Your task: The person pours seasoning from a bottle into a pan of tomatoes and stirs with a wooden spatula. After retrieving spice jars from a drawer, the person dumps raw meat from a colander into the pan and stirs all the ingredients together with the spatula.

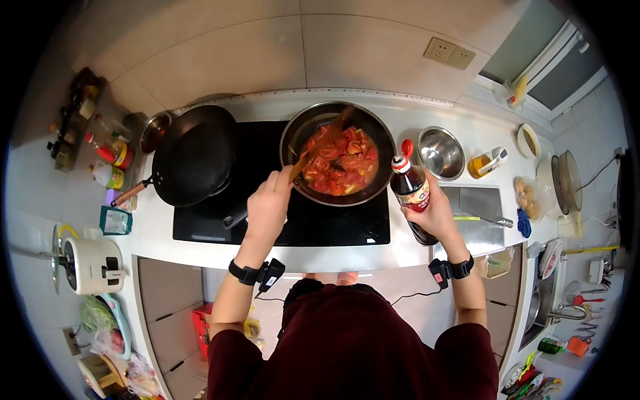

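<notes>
My left hand is closed around the handle of a wooden spatula, whose blade reaches into a frying pan. Chopped red tomatoes with some juice and yellowish pieces lie in the pan, which sits on the black cooktop. In my right hand is a dark sauce bottle with a red and cream label. Its red flip cap stands up, and the bottle is held to the right of the pan, apart from it. I cannot read the label.
A black wok with a wooden handle stands to the left. Right of the pan are a steel bowl, an oil jug and a knife on a metal board. A rice cooker is at far left.
</notes>
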